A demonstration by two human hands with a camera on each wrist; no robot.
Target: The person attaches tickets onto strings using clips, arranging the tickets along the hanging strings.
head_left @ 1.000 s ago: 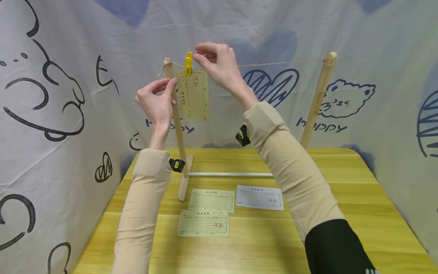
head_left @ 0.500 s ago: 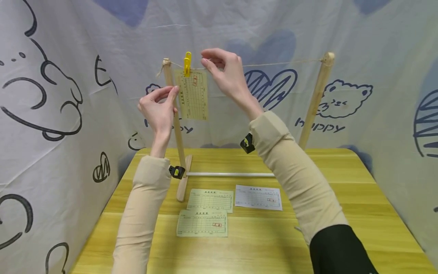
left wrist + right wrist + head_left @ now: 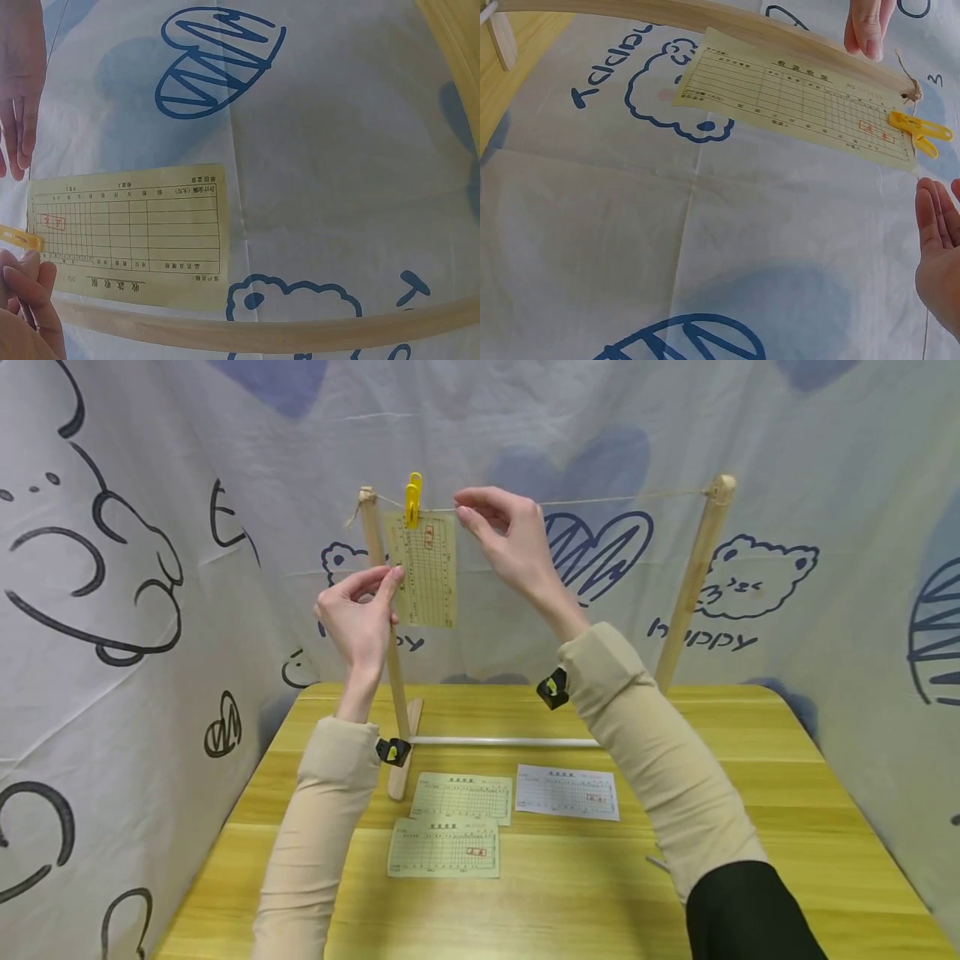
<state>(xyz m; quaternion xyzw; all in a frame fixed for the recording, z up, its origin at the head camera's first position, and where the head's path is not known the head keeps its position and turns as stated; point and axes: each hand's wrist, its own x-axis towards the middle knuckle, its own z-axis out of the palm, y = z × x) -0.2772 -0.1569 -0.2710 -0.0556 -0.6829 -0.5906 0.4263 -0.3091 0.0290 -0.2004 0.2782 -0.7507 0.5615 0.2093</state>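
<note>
A yellow-green printed slip (image 3: pixel 431 581) with a red stamp hangs lengthwise from a string (image 3: pixel 630 497). Near its top left, a yellow clothespin (image 3: pixel 412 502) clips it to the string. Beside the slip's left edge is my left hand (image 3: pixel 360 618), thumb and index tips close together; the right wrist view shows those fingertips just off the paper. My right hand (image 3: pixel 517 539) is at the slip's top right corner by the string. In the right wrist view the fingers of the right hand (image 3: pixel 939 255) look fairly straight, with nothing visible held.
Wooden posts (image 3: pixel 693 585) carry the string, with a white rod (image 3: pixel 502 742) low between them. On the wooden table (image 3: pixel 525 910) lie two greenish slips, one (image 3: pixel 444 848) overlapping the other (image 3: pixel 465 795), and a white slip (image 3: pixel 567 792). Part of a thin grey object (image 3: pixel 657 862) shows beside the right sleeve.
My right hand has moved right and down, away from the clothespin to the slip's corner. My left hand has slid down along the slip's left edge. The clipped slip stays in place.
</note>
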